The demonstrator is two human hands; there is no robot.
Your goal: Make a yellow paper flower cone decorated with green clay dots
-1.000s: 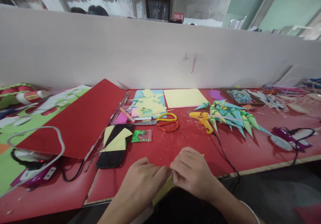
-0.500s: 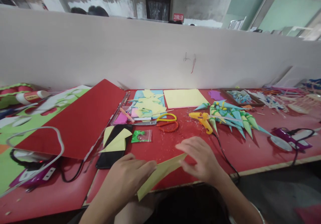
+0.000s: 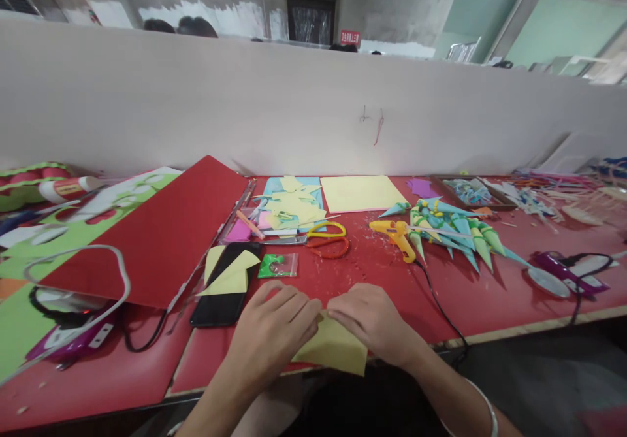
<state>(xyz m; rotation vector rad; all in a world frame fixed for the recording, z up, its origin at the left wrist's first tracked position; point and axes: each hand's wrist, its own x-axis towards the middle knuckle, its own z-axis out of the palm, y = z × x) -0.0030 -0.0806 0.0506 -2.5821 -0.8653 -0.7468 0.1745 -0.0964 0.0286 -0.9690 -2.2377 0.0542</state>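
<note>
A yellow paper piece (image 3: 336, 347) lies at the table's front edge, its lower part reaching over the edge. My left hand (image 3: 281, 323) pinches its upper left part, fingers bent together. My right hand (image 3: 367, 316) grips the upper right part, with its fingertips close to those of the left. The fingers hide the paper's top edge. Beyond the hands are scissors (image 3: 323, 234) with yellow and red handles and a small bag with green pieces (image 3: 277, 266). A yellow glue gun (image 3: 396, 234) lies to the right, beside blue and green paper cones (image 3: 448, 225).
Yellow scraps rest on a black phone (image 3: 218, 309) at left. A red board (image 3: 161, 241) leans farther left, near a white cable (image 3: 122, 270). Yellow sheets (image 3: 362, 193) lie by the white partition (image 3: 294, 110). The glue gun's cord (image 3: 437, 300) runs over the front edge.
My hands have come together at the paper's top. The paper has turned from a slanted strip between them to a broader piece hanging below the fingers.
</note>
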